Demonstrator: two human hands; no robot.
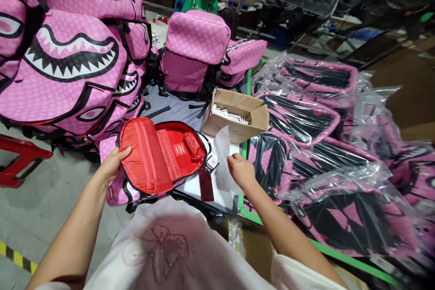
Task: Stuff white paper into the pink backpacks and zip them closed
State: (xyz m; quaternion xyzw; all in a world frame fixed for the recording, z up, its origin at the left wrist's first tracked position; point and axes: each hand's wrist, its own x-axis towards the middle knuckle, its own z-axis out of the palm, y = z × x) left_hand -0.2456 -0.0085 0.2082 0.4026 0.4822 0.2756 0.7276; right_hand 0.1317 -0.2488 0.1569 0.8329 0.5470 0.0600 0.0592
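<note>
A pink backpack lies in front of me with its red-lined compartment (pixel 178 147) unzipped. My left hand (pixel 113 163) grips the outer edge of its folded-back flap (pixel 137 156), thumb on the red lining and fingers behind. A small red bundle (pixel 194 146) sits inside the compartment. Beside the bag, my right hand (pixel 242 172) is closed, its fingertips pinching the edge of a thin, see-through white sheet (pixel 222 156). A dark red hang tag (pixel 205 186) lies at the bag's right edge, over a white surface.
Behind the bag stands an open cardboard box (pixel 234 131) holding small white packets. Pink shark-mouth backpacks (pixel 71 50) are piled at left, more (pixel 195 38) at the back. Plastic-wrapped backpacks (pixel 343 217) fill the right, past a green edge (pixel 249 215). A red stool (pixel 23 158) stands far left.
</note>
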